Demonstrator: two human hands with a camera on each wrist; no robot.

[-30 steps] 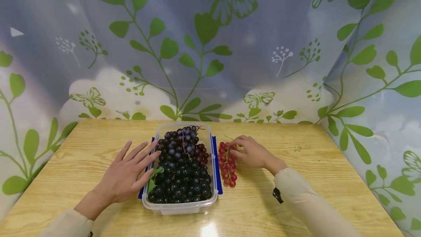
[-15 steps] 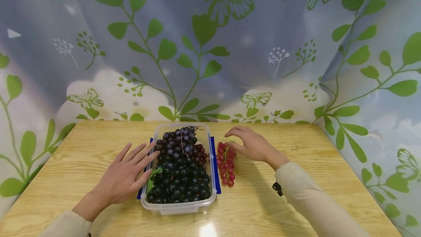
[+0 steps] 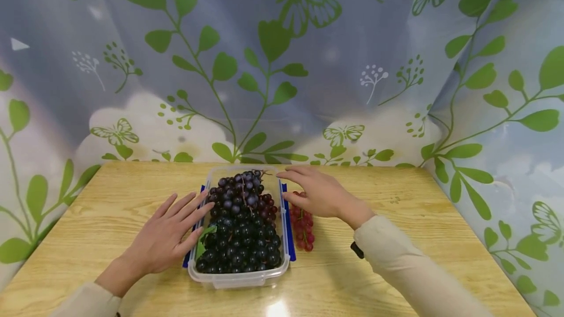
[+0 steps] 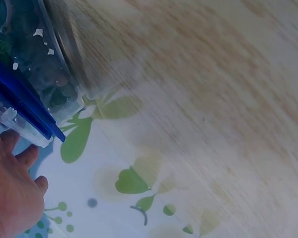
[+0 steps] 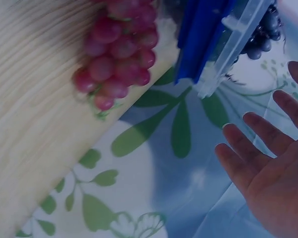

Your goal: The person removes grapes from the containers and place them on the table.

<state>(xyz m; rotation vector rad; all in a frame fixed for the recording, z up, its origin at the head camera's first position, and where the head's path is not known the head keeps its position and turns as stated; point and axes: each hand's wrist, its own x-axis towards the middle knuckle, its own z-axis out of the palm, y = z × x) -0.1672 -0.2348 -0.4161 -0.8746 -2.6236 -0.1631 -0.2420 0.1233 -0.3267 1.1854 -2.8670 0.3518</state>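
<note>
Dark grapes (image 3: 242, 238) fill a clear plastic food container (image 3: 240, 278) with blue side latches (image 3: 289, 229). A green leaf (image 3: 206, 236) lies among them at the left. My left hand (image 3: 165, 238) is spread flat at the container's left side, fingertips at its rim. My right hand (image 3: 319, 192) reaches over the right side, fingers extended and holding nothing, fingertips close to the far right rim. Beneath it on the table lies a bunch of red grapes (image 3: 303, 231), its upper part covered by the hand. The right wrist view shows this red bunch apart from the spread right hand (image 5: 275, 163).
The container stands on a light wooden table (image 3: 374, 268). A curtain (image 3: 282, 87) printed with green leaves and butterflies hangs behind the table's back edge and along both sides.
My right hand has let go of the red grapes, lifted off them and moved left towards the container's rim. The red grapes stay on the table. My left hand keeps its place.
</note>
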